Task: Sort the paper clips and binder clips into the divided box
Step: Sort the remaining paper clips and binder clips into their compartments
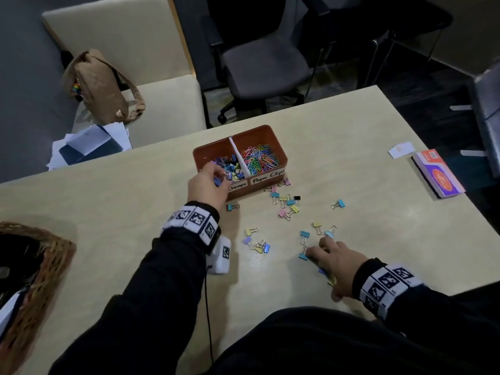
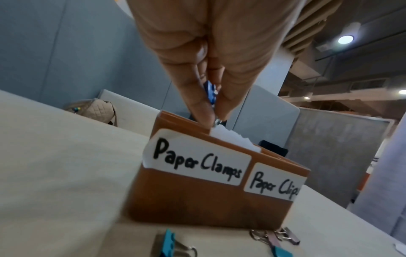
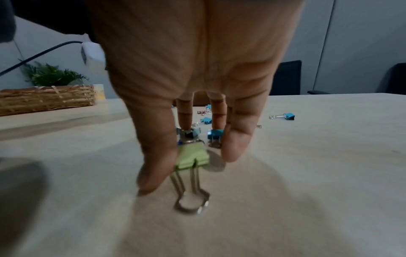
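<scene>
Black sleeves with checkered marker bands frame the near edge of the cream table (image 1: 378, 163). Nearest, the right hand (image 1: 334, 259) lies low over the tabletop, fingers spread and pressing down among loose binder clips: in the right wrist view a green binder clip (image 3: 193, 159) lies under the palm, touching the thumb side, and a blue binder clip (image 3: 215, 134) sits under a fingertip — nothing is pinched or lifted. At the left edge sits a wicker basket (image 1: 51, 255). Beyond the right hand, some twenty more loose binder clips (image 1: 288, 204) lie scattered between it and the box, in blue, yellow, pink, purple and black; I cannot count them exactly. Farther on, the left hand (image 1: 209, 182) hovers at the near rim of the brown divided box (image 1: 270, 132), fingertips pinching one dark blue binder clip (image 2: 210, 93) above the left compartment, labelled "Paper Clamps". That compartment holds a heap of binder clips; the right one, labelled "Paper Clips", holds coloured paper clips (image 1: 261, 159) — a white divider (image 1: 238, 155) stands between the two.
</scene>
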`<state>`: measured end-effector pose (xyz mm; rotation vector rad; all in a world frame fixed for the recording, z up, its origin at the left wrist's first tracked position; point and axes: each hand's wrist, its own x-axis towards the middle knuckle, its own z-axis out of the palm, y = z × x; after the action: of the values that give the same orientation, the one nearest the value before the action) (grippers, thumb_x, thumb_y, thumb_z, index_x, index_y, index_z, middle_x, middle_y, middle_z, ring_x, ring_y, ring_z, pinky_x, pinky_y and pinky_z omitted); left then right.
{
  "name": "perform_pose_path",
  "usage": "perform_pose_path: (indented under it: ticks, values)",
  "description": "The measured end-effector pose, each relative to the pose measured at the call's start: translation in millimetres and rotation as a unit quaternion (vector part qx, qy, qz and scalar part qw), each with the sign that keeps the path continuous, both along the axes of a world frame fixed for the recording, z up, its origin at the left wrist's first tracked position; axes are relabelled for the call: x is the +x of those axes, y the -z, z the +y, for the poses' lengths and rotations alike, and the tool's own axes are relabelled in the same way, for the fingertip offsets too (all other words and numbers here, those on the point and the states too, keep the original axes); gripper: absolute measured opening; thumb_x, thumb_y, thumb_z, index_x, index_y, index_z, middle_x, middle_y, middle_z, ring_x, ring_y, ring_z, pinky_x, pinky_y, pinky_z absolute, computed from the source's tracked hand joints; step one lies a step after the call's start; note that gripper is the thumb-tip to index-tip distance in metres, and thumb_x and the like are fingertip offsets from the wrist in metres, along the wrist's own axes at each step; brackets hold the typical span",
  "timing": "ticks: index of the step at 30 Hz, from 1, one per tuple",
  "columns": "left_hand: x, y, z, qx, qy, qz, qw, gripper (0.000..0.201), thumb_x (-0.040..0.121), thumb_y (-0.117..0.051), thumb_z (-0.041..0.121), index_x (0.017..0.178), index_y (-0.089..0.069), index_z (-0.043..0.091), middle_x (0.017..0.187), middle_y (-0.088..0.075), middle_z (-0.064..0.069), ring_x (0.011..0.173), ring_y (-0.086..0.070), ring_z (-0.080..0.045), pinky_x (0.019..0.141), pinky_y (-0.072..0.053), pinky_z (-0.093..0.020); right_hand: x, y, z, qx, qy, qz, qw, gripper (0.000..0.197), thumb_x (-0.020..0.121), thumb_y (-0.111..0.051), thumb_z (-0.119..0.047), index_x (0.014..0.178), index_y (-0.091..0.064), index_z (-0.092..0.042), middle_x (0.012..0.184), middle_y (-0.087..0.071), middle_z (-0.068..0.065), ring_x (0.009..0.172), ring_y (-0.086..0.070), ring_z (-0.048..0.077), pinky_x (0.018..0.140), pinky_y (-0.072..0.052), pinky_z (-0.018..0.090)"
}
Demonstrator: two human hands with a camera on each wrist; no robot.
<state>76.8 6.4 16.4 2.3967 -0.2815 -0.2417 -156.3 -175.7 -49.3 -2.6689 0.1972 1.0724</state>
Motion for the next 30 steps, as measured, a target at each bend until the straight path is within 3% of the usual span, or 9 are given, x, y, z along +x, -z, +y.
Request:
perform_pose_path:
  ticks: [3, 8, 11, 13, 16, 19, 25, 28, 30]
  values:
    - [17, 1, -2, 0.034, 0.008, -0.015, 0.999, 0.019, 0.086, -0.067, 0.013, 0.103, -0.06, 0.015, 0.102, -0.066, -0.006, 0.09, -0.063, -0.023, 0.079, -0.052, -0.029, -2, 5, 1, -0.003, 0.012, -0.033, 0.999, 0.071, 0.079, -0.068, -0.012, 0.137, -0.03, -0.03, 0.13, -0.032, 0.004, 0.11, -0.045, 0.023, 0.093, -0.049, 0.036]
    - [-1, 5, -3, 0.106, 0.082, -0.057, 0.989, 0.025, 0.085, -0.067, 0.024, 0.108, -0.058, 0.02, 0.111, -0.049, -0.002, 0.088, -0.053, -0.02, 0.081, -0.047, -0.03, 3, 12, -2, 0.029, 0.058, -0.087, 0.994, 0.041, 0.08, -0.057, 0.0, 0.115, -0.05, -0.02, 0.111, -0.042, 0.003, 0.081, -0.05, 0.021, 0.076, -0.052, 0.031]
    - [-28, 18, 0, 0.114, 0.129, -0.015, 0.985, 0.01, 0.087, -0.063, 0.024, 0.095, -0.057, 0.024, 0.09, -0.054, 0.005, 0.075, -0.052, -0.013, 0.064, -0.04, -0.024, 3, 18, 0, 0.036, 0.071, -0.102, 0.992, 0.034, 0.08, -0.051, 0.002, 0.108, -0.053, -0.017, 0.1, -0.042, 0.001, 0.08, -0.046, 0.021, 0.072, -0.049, 0.029]
    - [-48, 32, 4, 0.145, 0.165, 0.031, 0.975, 0.006, 0.088, -0.063, 0.024, 0.092, -0.059, 0.025, 0.088, -0.058, 0.004, 0.07, -0.053, -0.008, 0.058, -0.037, -0.018, 5, 21, 2, 0.038, 0.069, -0.105, 0.991, 0.03, 0.082, -0.049, 0.001, 0.106, -0.054, -0.017, 0.1, -0.045, 0.002, 0.088, -0.048, 0.021, 0.076, -0.048, 0.03]
    - [-74, 57, 10, 0.212, 0.223, 0.104, 0.946, 0.033, 0.082, -0.069, 0.032, 0.113, -0.057, 0.028, 0.112, -0.048, 0.003, 0.09, -0.056, -0.014, 0.078, -0.047, -0.024, 9, 22, 3, 0.036, 0.063, -0.107, 0.992, 0.026, 0.083, -0.048, 0.001, 0.1, -0.056, -0.016, 0.096, -0.046, 0.0, 0.092, -0.049, 0.021, 0.072, -0.045, 0.028]
    - [-89, 75, 12, 0.233, 0.229, 0.136, 0.935, 0.051, 0.076, -0.072, 0.032, 0.123, -0.05, 0.031, 0.119, -0.038, 0.002, 0.104, -0.05, -0.02, 0.091, -0.048, -0.032, 15, 22, 5, 0.042, 0.072, -0.105, 0.991, 0.026, 0.08, -0.047, 0.003, 0.096, -0.057, -0.015, 0.092, -0.042, -0.002, 0.084, -0.044, 0.02, 0.066, -0.035, 0.022]
    - [-95, 86, 5, 0.206, 0.217, 0.095, 0.949, 0.019, 0.087, -0.059, 0.014, 0.105, -0.058, 0.017, 0.11, -0.042, -0.005, 0.084, -0.057, -0.024, 0.081, -0.052, -0.035, 34, 9, 4, 0.074, 0.142, -0.115, 0.98, 0.017, 0.076, -0.056, -0.002, 0.076, -0.054, -0.019, 0.086, -0.047, -0.005, 0.078, -0.049, 0.016, 0.058, -0.034, 0.018]
    - [-93, 88, 4, 0.208, 0.212, 0.096, 0.95, 0.014, 0.086, -0.056, 0.009, 0.098, -0.058, 0.016, 0.106, -0.043, -0.005, 0.078, -0.058, -0.026, 0.077, -0.053, -0.036, 46, 0, 0, 0.102, 0.217, -0.149, 0.959, 0.015, 0.076, -0.062, -0.004, 0.072, -0.061, -0.019, 0.08, -0.053, -0.008, 0.077, -0.053, 0.014, 0.058, -0.036, 0.012]
    - [-92, 89, 5, 0.213, 0.209, 0.106, 0.948, 0.016, 0.085, -0.055, 0.009, 0.098, -0.057, 0.018, 0.105, -0.044, -0.005, 0.077, -0.059, -0.026, 0.076, -0.054, -0.036, 55, -7, -1, 0.144, 0.285, -0.161, 0.934, 0.014, 0.075, -0.066, -0.003, 0.07, -0.064, -0.016, 0.077, -0.062, -0.005, 0.072, -0.06, 0.014, 0.061, -0.045, 0.012]
